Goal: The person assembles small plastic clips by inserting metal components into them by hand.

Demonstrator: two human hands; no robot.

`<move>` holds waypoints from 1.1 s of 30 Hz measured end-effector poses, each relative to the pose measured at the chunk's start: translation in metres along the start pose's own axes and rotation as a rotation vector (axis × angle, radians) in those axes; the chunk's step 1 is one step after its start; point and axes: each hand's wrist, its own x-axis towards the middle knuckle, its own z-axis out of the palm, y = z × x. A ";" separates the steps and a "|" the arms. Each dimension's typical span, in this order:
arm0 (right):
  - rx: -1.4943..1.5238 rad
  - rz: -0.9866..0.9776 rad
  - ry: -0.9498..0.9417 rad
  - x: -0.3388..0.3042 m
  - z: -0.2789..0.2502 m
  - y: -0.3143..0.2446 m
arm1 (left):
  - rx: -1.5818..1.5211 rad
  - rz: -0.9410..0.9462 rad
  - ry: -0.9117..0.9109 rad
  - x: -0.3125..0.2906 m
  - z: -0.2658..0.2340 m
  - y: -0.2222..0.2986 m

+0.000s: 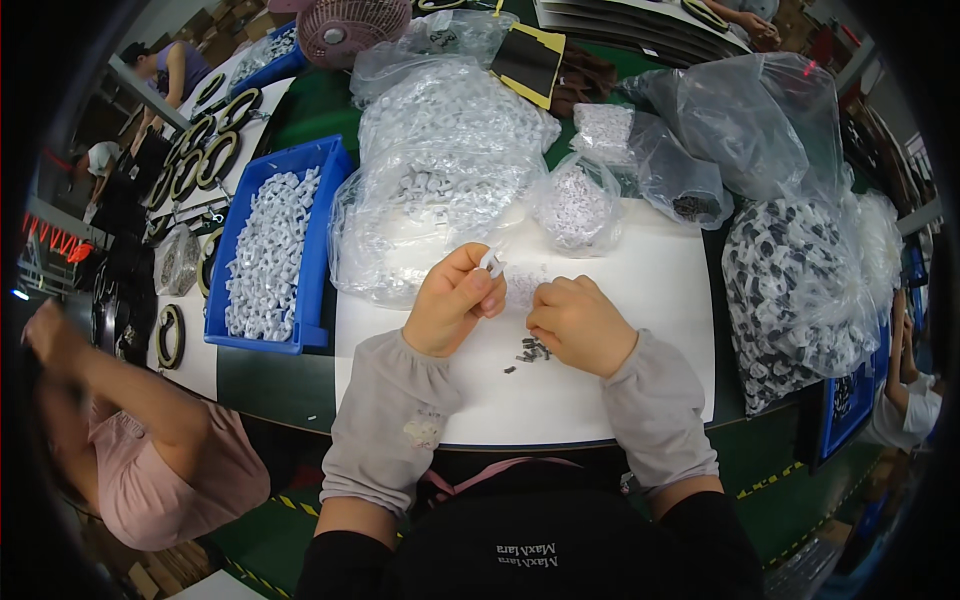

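Observation:
My left hand (453, 300) pinches a small white plastic part (491, 263) between thumb and fingers, above the white sheet (640, 400) on the table. Close by on the right is my right hand (582, 322), its fingers drawn together; whatever they hold is hidden. Several small dark cylindrical pieces (532, 350) lie on the sheet just below the right fingertips. Between and beyond the hands, tiny pale pieces (526, 286) are scattered. Grey sleeve covers reach over both forearms.
To the left stands a blue bin (325, 240) full of white parts. Large clear bags (450, 120) of white parts are behind my hands, with a smaller bag (578, 205) beside them. A bag of black-and-white parts (795, 290) sits right. A person in pink (170, 470) works nearby at left.

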 end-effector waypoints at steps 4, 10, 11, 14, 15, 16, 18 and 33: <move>-0.111 0.017 0.004 0.001 0.005 -0.003 | -0.013 -0.004 0.002 0.000 -0.001 -0.001; -0.174 0.013 0.069 0.002 0.014 -0.007 | -0.004 -0.001 0.017 0.000 -0.001 0.000; -0.174 0.011 0.070 0.002 0.013 -0.007 | -0.002 0.001 0.016 0.000 -0.002 0.000; -0.140 0.014 0.044 0.000 0.011 -0.006 | -0.007 0.007 0.007 0.000 -0.002 0.000; -0.148 0.010 0.041 0.000 0.010 -0.006 | -0.007 0.007 0.007 0.000 -0.002 0.000; -0.156 0.005 0.038 0.000 0.010 -0.006 | -0.006 0.008 0.003 0.000 -0.002 0.000; -0.135 0.007 0.057 0.001 0.010 -0.006 | -0.006 0.007 -0.004 0.000 -0.001 0.000; 0.849 0.275 0.487 0.011 -0.007 -0.024 | 0.036 -0.019 -0.146 -0.002 -0.005 -0.004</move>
